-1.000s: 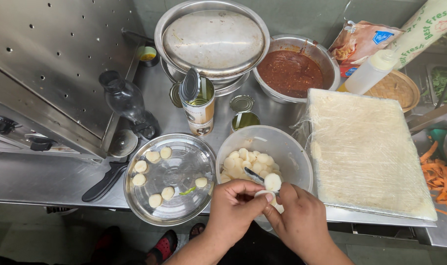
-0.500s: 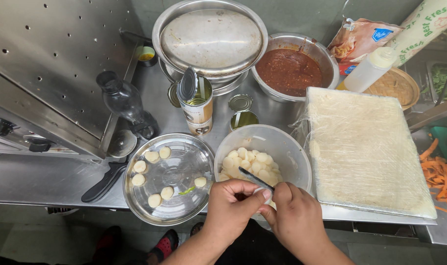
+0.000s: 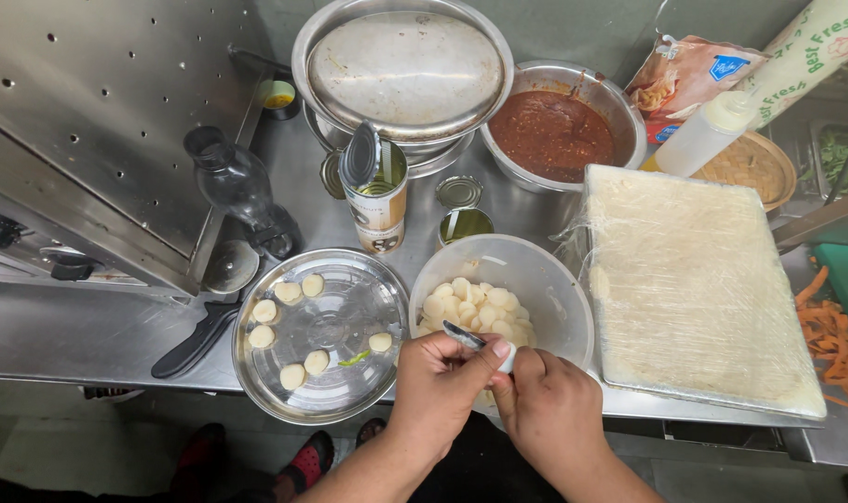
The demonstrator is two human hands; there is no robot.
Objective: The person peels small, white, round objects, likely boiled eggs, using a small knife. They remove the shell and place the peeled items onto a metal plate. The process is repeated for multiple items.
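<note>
hands: left hand (image 3: 440,384) grips knife (image 3: 464,335), right hand (image 3: 549,410) pinches a slice (image 3: 506,358); seven slices on plate (image 3: 345,410), bowl (image 3: 573,298) half full.

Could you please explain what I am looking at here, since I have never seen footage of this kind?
There is no machine: a camera worn on a person's head looks down at their own two hands over a steel counter. The left hand holds a small knife; the right hand meets it, pinching something too hidden to name. Under them stands a clear bowl of pale slices. Beside it lie a steel plate with a few slices, an opened tin, a bowl of red sauce and a film-wrapped tray.
</note>
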